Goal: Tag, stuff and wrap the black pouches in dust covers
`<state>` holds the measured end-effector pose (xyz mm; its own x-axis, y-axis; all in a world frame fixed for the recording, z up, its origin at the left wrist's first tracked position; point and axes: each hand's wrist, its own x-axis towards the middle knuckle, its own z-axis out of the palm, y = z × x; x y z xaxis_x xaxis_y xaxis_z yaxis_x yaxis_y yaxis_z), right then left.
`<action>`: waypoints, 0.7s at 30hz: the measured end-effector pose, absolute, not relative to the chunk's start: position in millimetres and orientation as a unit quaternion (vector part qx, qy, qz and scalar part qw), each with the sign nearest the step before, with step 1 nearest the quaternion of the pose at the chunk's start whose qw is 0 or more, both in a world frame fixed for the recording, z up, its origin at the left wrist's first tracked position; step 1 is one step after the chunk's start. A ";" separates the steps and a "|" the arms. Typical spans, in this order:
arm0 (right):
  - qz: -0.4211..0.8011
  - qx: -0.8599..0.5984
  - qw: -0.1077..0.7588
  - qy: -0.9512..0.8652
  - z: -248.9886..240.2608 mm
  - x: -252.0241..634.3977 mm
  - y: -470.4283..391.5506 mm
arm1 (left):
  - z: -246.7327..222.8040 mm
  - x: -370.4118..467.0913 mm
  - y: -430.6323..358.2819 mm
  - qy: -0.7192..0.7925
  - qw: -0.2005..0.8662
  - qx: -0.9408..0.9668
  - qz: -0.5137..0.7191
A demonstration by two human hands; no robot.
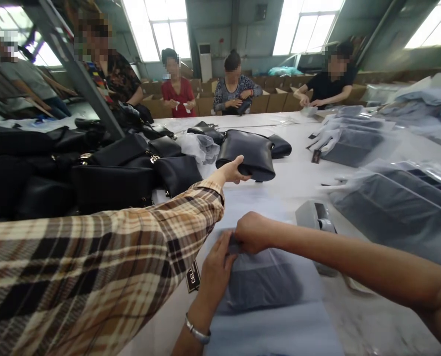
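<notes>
A dark flat handbag (pixel 265 282) in a clear plastic sleeve lies on the table in front of me. My left hand (pixel 217 264), with a silver bangle at the wrist, has its fingers and thumb closed at the bag's top left corner. Curled tightly, my right hand (pixel 255 232) grips the same top edge, right beside the left fingertips. What exactly lies under its fingers is hidden. A black hang tag (pixel 193 278) with pale lettering sticks out left of my left hand.
A co-worker's plaid-sleeved arm (pixel 131 247) reaches across from the left, its hand holding a black handbag (pixel 247 154). Black handbags (pixel 112 188) are heaped at left; plastic-wrapped ones (pixel 391 207) lie at right. A grey tape dispenser (pixel 311 215) stands beyond my right forearm. Several people work opposite.
</notes>
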<state>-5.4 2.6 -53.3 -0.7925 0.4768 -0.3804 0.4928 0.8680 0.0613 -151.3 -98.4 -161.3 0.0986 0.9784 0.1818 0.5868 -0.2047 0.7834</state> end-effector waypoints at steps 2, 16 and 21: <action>-0.003 0.285 0.213 0.935 -50.5 -9.2 4.5 | -161.2 -150.8 -99.5 0.568 0.277 0.689 0.355; -0.097 0.435 -0.121 0.887 -93.2 91.4 -67.6 | -160.6 -144.4 -104.6 0.523 0.100 0.801 0.275; -0.139 0.333 -0.122 0.924 -143.8 94.3 -147.0 | -177.4 -148.3 -101.9 0.496 0.046 0.826 0.263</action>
<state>94.3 -147.0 -143.8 -0.7480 0.6503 0.1324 0.5824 0.7389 -0.3388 -148.3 -101.9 -177.4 0.3688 0.8440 0.3896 0.7954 -0.5034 0.3376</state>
